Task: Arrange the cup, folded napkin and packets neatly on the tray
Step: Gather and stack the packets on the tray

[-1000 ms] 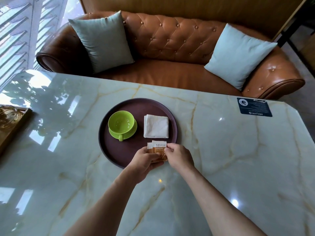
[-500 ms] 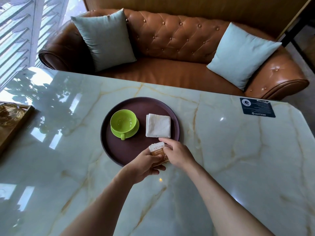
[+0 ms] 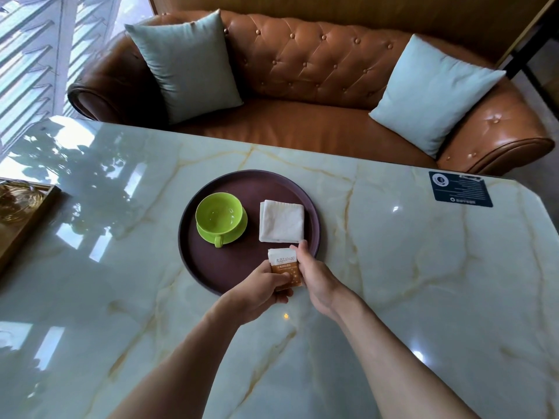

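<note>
A round dark-brown tray (image 3: 211,267) lies on the marble table. On its left stands a green cup (image 3: 219,214) on a matching saucer, handle toward me. To the right of the cup lies a folded white napkin (image 3: 282,221). At the tray's near right edge sit the orange-and-white packets (image 3: 284,266), stacked together. My left hand (image 3: 257,293) pinches the packets' left side from below. My right hand (image 3: 316,282) presses against their right edge, fingertips near the napkin's near corner.
A wooden tray with a glass item (image 3: 21,207) sits at the table's left edge. A dark blue card (image 3: 459,189) is stuck near the far right corner. Behind the table stands a brown leather sofa (image 3: 302,86) with two pale cushions.
Both hands stayed on the packets. The right hand turned from gripping over them to resting flat along their right edge, and the packets now sit squarer under the napkin.
</note>
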